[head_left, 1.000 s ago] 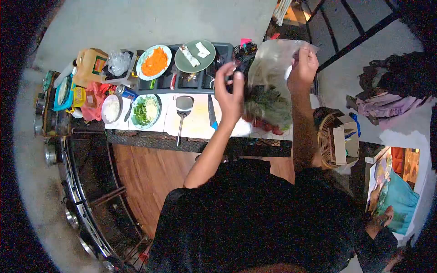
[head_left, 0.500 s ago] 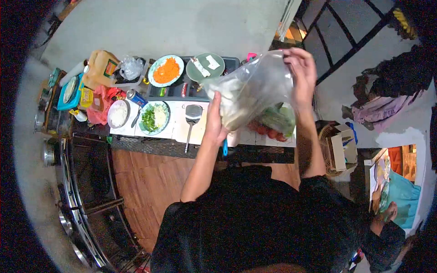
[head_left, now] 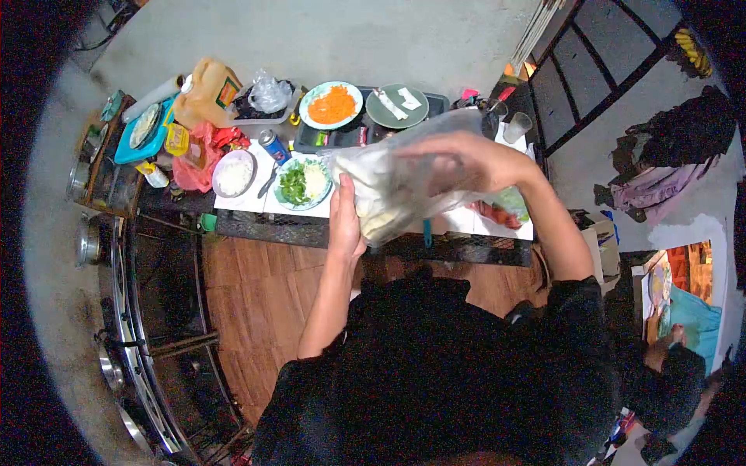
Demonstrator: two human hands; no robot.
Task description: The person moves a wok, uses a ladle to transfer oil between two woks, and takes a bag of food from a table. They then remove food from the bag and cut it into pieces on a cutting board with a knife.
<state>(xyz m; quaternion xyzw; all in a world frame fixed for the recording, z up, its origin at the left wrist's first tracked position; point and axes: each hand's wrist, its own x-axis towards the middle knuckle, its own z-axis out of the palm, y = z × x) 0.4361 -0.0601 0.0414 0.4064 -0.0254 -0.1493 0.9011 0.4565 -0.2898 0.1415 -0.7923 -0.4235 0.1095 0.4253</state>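
Note:
A clear plastic bag (head_left: 416, 206) with whitish, pale chunks (head_left: 371, 198) inside is held up above the counter. I cannot make out what kind of food the chunks are. My left hand (head_left: 346, 220) is closed on the bag's filled left end, thumb upright along its near side. From the right, my right hand (head_left: 482, 161) reaches into the bag's mouth. Its fingers show only hazily through the plastic, a little apart from the chunks. Below and behind the bag, a plate of chopped greens and minced white bits (head_left: 303, 185) rests on the counter.
Along the counter stand a plate of shredded orange vegetable (head_left: 332, 106), a green plate with white pieces (head_left: 397, 106), a bowl of white food (head_left: 234, 174), a blue can (head_left: 273, 146) and a large oil jug (head_left: 206, 93). At right are a glass (head_left: 517, 127) and bagged red vegetables (head_left: 497, 213).
My right hand has gone from holding the bag's upper rim to inside its mouth. The left hand keeps hold of the bag. The view has shifted, so the counter appears further right.

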